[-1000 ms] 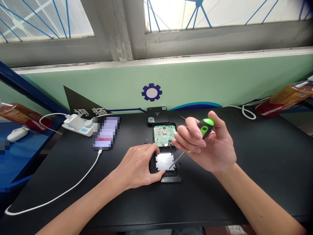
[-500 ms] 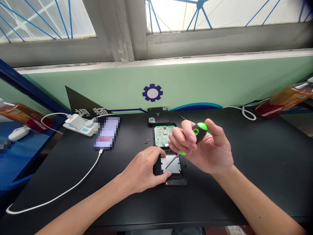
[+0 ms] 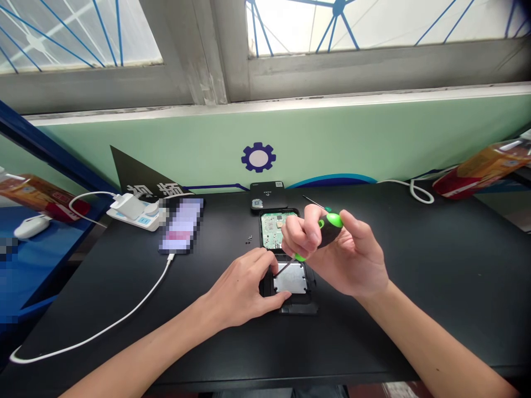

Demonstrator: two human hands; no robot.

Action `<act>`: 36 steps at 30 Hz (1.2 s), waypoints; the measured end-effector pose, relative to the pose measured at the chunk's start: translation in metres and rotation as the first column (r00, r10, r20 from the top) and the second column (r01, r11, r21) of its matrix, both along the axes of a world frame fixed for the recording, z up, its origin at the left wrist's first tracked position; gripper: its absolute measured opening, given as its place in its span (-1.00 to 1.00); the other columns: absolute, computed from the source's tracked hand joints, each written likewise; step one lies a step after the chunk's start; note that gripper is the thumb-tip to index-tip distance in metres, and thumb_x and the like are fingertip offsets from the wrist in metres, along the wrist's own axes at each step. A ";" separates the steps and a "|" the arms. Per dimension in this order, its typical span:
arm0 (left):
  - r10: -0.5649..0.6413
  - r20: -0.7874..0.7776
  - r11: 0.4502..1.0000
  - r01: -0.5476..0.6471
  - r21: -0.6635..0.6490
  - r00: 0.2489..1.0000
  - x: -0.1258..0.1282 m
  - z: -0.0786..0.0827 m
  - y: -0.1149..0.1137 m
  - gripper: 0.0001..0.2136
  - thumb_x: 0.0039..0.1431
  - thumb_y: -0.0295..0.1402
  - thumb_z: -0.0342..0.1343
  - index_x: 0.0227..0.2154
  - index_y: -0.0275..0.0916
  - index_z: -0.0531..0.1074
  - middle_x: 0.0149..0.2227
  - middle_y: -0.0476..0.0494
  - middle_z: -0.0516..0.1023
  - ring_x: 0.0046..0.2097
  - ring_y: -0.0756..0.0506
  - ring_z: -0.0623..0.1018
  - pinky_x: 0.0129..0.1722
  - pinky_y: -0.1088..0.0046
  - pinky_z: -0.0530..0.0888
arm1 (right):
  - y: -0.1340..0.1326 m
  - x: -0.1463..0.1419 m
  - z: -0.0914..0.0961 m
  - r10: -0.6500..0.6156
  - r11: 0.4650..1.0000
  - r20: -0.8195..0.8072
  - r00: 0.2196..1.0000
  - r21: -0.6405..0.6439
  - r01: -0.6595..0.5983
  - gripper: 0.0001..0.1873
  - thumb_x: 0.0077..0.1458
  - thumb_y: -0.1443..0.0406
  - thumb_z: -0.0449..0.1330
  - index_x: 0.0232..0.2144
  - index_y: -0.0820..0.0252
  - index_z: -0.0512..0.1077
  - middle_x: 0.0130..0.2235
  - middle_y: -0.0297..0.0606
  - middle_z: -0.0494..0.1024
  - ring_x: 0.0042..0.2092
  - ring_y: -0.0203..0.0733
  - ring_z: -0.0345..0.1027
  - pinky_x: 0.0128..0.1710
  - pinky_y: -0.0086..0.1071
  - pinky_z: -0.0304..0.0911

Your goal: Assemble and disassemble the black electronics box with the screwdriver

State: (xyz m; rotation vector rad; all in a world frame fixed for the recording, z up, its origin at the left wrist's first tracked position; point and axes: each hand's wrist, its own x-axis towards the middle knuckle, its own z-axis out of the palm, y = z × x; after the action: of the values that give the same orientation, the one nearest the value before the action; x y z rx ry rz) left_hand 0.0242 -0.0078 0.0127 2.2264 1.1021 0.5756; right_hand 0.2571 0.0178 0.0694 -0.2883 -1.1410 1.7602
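Note:
My right hand (image 3: pixel 352 260) is closed around the black and green handle of a screwdriver (image 3: pixel 331 229). Its shaft slants down to the left, and the tip meets the upper left edge of a silver metal plate (image 3: pixel 292 281). That plate lies in a black plastic casing (image 3: pixel 298 298) on the desk. My left hand (image 3: pixel 244 287) grips the casing from its left side, fingers at the far edge and thumb along the near edge. Just behind sits an open black housing with a green circuit board (image 3: pixel 271 225), partly covered by my right fingers.
Several tiny screws (image 3: pixel 249 240) lie left of the board. A closed black box (image 3: pixel 267 195) stands behind it. Beyond my right hand lies another thin screwdriver (image 3: pixel 314 203). To the left are a phone (image 3: pixel 182 225) on a white cable (image 3: pixel 124 318) and a power strip (image 3: pixel 135 211).
My right hand has shifted slightly left with the screwdriver. The tip has moved from the plate's lower left area up to its upper left edge. My left hand stays in place.

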 end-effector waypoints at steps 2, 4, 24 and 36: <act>-0.002 0.003 1.000 0.002 0.004 1.000 0.000 0.001 0.000 -0.69 0.25 -0.24 0.50 -0.19 -0.15 0.44 -0.23 0.01 0.49 -0.26 -0.08 0.46 -0.29 0.37 0.35 | 0.000 0.000 -0.001 0.002 1.000 0.002 1.000 0.018 -0.002 -0.44 0.58 -0.11 0.05 -0.29 0.12 0.54 -0.31 -0.29 0.32 -0.28 -0.08 0.16 -0.14 -0.18 0.19; -0.004 0.003 1.000 0.004 0.001 1.000 0.000 0.002 0.001 -0.69 0.26 -0.24 0.50 -0.20 -0.15 0.43 -0.23 0.02 0.49 -0.26 -0.08 0.46 -0.29 0.37 0.36 | 0.000 0.000 -0.003 0.012 0.999 0.011 1.000 0.050 -0.012 -0.44 0.60 -0.11 0.02 -0.26 0.11 0.55 -0.29 -0.27 0.34 -0.28 -0.08 0.18 -0.15 -0.17 0.22; -0.027 0.044 1.000 0.027 0.004 0.999 -0.001 -0.004 0.001 -0.74 0.32 -0.20 0.47 -0.17 -0.13 0.49 -0.22 0.00 0.55 -0.22 -0.12 0.56 -0.19 0.32 0.49 | -0.004 0.000 -0.003 0.103 0.981 0.133 0.986 0.152 -0.123 -0.55 0.59 -0.11 0.20 0.03 0.14 0.54 -0.21 -0.21 0.57 -0.20 -0.09 0.48 -0.08 -0.19 0.40; -0.046 0.034 0.996 0.049 -0.073 0.998 -0.001 0.000 0.002 -0.73 0.36 -0.19 0.45 0.01 -0.11 0.60 -0.03 -0.13 0.66 -0.13 -0.17 0.59 -0.12 0.27 0.57 | -0.007 -0.006 -0.003 0.119 0.988 0.143 0.983 0.085 -0.132 -0.25 0.58 -0.30 -0.10 -0.05 0.16 0.54 -0.34 -0.34 0.33 -0.34 -0.14 0.09 -0.20 -0.20 0.18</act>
State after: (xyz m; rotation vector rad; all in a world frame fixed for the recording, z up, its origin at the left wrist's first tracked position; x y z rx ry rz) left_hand 0.0235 -0.0058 0.0132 2.1663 1.0348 0.5398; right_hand 0.2513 0.0112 0.0667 -0.2889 -1.3632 1.8123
